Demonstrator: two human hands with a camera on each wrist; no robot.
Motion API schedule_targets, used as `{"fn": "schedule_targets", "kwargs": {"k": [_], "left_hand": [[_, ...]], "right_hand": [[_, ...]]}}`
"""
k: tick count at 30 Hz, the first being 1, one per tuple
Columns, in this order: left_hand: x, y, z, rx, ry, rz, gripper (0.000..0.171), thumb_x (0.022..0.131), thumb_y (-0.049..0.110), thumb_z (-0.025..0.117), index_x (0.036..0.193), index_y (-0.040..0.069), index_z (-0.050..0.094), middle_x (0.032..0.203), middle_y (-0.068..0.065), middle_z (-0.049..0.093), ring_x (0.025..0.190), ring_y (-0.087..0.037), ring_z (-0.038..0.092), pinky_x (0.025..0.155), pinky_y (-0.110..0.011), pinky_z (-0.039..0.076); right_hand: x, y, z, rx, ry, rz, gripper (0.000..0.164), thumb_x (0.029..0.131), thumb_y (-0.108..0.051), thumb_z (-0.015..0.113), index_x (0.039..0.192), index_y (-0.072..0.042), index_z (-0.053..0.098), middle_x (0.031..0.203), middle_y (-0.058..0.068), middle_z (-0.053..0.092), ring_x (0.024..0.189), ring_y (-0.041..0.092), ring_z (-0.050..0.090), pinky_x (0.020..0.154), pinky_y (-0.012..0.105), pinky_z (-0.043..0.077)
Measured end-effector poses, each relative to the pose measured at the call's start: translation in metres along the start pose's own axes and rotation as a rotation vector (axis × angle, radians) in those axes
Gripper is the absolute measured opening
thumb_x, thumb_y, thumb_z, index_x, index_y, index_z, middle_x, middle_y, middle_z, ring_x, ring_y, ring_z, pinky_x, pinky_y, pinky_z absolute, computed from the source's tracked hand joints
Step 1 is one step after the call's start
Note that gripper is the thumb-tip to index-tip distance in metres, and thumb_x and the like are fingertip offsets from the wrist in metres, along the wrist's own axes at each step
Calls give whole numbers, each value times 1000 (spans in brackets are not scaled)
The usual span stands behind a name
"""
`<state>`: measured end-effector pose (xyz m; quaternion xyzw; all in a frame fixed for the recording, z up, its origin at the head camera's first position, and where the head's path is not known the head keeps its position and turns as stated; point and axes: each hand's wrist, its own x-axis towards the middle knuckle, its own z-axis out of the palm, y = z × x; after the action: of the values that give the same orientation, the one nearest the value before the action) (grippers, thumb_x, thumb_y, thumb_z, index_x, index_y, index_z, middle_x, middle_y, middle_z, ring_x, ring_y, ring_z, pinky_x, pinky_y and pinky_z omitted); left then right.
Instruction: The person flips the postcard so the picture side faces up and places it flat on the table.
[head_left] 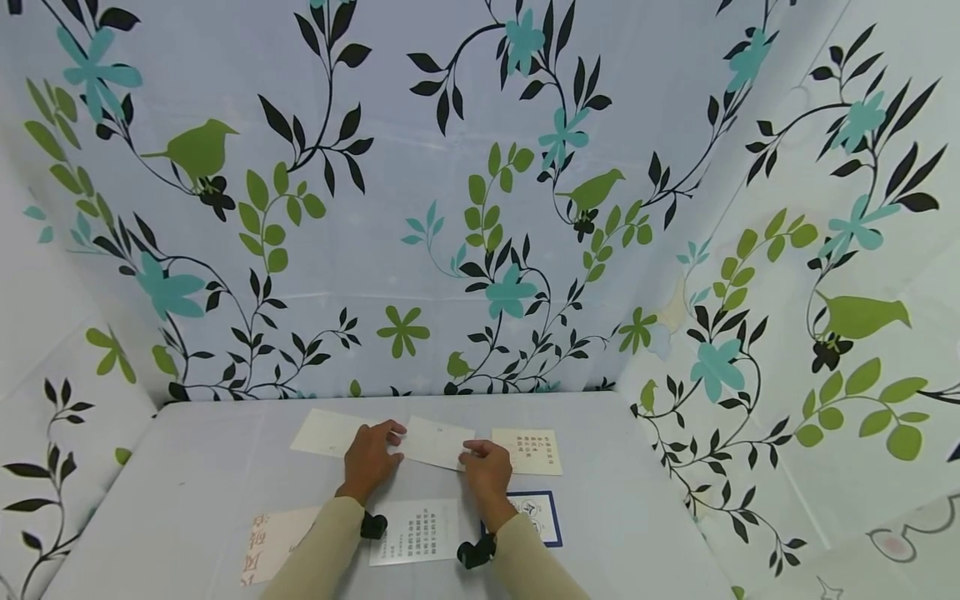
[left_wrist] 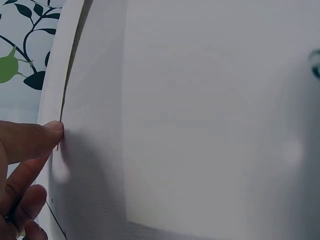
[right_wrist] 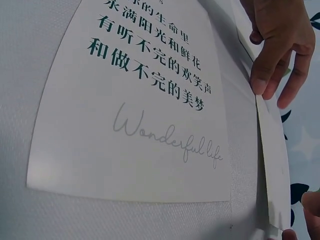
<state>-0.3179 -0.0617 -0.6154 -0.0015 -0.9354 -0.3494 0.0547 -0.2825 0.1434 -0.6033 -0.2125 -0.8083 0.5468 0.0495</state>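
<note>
A blank white card [head_left: 437, 440] lies slightly tilted between both hands over the table. My left hand [head_left: 371, 460] pinches it by the left end; in the left wrist view the thumb [left_wrist: 35, 137] presses on a thin card edge with fingers below. My right hand [head_left: 487, 477] grips the right end, thumb at the near edge, as the right wrist view also shows. A pale cream card [head_left: 324, 433] lies partly behind my left hand. Under my forearms is a white card with printed Chinese lines [head_left: 416, 532] and "Wonderful life" in script.
At the back right lies a cream card with red-brown characters [head_left: 536, 452]. A blue-bordered card [head_left: 546, 517] is partly covered by my right arm. A pinkish card with orange lettering [head_left: 273, 542] sits at front left. Patterned cloth [head_left: 390, 250] walls the white table [head_left: 180, 475].
</note>
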Motion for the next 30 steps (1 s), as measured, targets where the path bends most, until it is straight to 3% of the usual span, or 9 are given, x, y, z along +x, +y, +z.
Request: {"fn": "schedule_targets", "kwargs": {"k": [5,12,21,26,30], "left_hand": [[0,-2,1,-23,1,4,39,80,3,87,116,15,76,99,-4,76,90,-22,55,79,-42,48],[1,-6,6,-43,5,19,38,80,7,88,115,17,76,98,-2,77,88,-20,54,78,-40,47],[3,-11,7,-77,22,24,26,87,10,82,112,17,78,96,-1,78,93,-23,59,84,-44,48],[4,-14,3,-125,18,32,23,89,10,81,110,16,79,97,0,80,108,-29,66,98,-53,50],[3,-15,-2,-171,8,27,19,91,10,78,109,17,80,100,0,79,107,-28,68,96,-52,50]], "right_hand": [[4,2,-3,72,32,-14,23,89,-6,76,111,-12,80,114,7,75,115,28,68,90,39,57],[7,0,-6,142,30,-13,20,89,-2,75,108,-8,80,107,8,77,94,19,70,75,28,57],[8,2,-10,221,-44,30,18,92,-2,74,109,-6,79,99,9,77,79,17,69,72,32,59],[8,4,-14,237,-70,43,17,92,-2,75,106,-8,80,99,7,78,80,17,71,74,34,61],[9,4,-17,253,-107,50,17,93,-3,75,107,-10,80,104,7,78,84,17,71,76,32,61]]}}
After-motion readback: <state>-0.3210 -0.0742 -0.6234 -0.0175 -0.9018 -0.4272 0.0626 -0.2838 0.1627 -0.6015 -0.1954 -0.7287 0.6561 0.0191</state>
